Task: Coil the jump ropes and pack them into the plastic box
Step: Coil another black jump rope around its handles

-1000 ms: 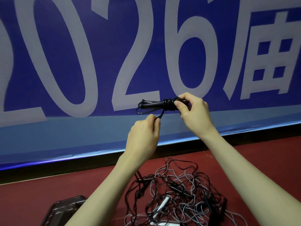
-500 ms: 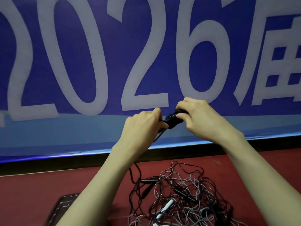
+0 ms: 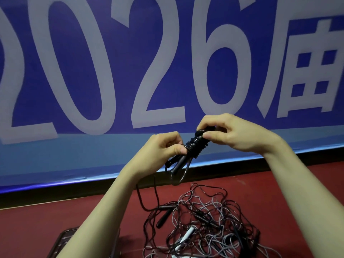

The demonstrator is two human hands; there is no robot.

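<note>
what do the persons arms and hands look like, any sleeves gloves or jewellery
Both forearms are bare up to the frame edge, with no sleeves in view. The left hand and right hand wear no gloves, and no rings, watch or bracelets show. The fingernails look short and unpainted.

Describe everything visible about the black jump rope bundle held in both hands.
The black jump rope bundle is glossy cord wound tightly around its own strands and dark handles, which stick out at the lower left with a loose loop hanging below. It tilts diagonally in the air before the blue banner. The left hand pinches its lower part; the right hand grips the upper end.
</note>
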